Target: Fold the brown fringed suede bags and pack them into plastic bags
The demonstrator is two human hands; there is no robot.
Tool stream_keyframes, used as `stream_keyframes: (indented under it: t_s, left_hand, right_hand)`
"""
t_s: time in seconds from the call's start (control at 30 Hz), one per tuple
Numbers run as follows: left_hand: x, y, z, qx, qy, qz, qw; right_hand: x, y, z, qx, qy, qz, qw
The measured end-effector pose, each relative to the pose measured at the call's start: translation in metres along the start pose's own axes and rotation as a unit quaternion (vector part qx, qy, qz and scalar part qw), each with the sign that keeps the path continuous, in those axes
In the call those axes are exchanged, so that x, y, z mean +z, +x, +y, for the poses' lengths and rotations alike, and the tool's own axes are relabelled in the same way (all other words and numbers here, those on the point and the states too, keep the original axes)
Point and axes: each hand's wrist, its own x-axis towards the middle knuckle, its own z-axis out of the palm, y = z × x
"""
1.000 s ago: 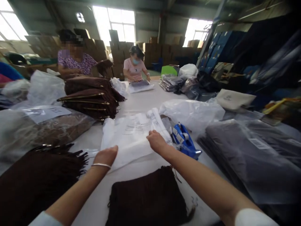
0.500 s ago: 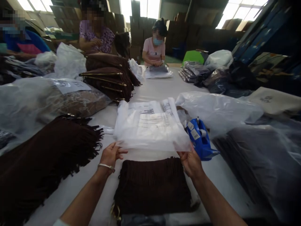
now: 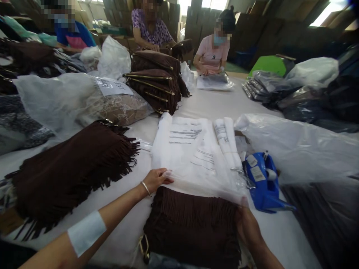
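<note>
Gripping both near corners of a clear bag (image 3: 196, 168) — left hand (image 3: 155, 180) pinching its left corner, right hand (image 3: 248, 226) closed on its right. Lying just toward the body on the desk (image 3: 280, 235), touching the bag's mouth — a brown fringed bag (image 3: 193, 228), long axis crosswise, spanning between both hands.

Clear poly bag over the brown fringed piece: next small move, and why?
Probably spread the mouth of the clear bag and draw it toward the body over the brown fringed piece. The left hand and right hand pinch its near corners, and its edge only overlaps the fringe top.
</note>
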Motion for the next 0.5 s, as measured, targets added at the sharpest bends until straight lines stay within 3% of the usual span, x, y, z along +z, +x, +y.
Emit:
stream_keyframes:
  t_s: [0.1,0.23,0.33,0.4,0.5]
  left_hand:
    - [-0.007,-0.022,-0.005,0.004,0.016,0.021,1.0]
    - [-0.004,-0.05,-0.014,-0.027,0.01,0.073,0.997]
    - [0.001,-0.071,-0.021,-0.052,-0.009,0.094,0.994]
    - [0.0,-0.086,-0.025,-0.064,-0.014,0.098,0.993]
    - [-0.01,-0.109,-0.031,-0.054,0.023,0.08,0.995]
  right_hand:
    - [0.012,-0.015,0.001,0.042,0.023,0.032,0.998]
    - [0.006,-0.033,0.012,0.086,-0.004,0.024,0.996]
    - [-0.009,-0.043,0.02,0.05,-0.13,0.05,0.989]
    - [-0.02,-0.049,0.023,0.016,-0.255,0.071,0.964]
    - [-0.037,-0.058,0.022,-0.028,-0.385,0.026,0.922]
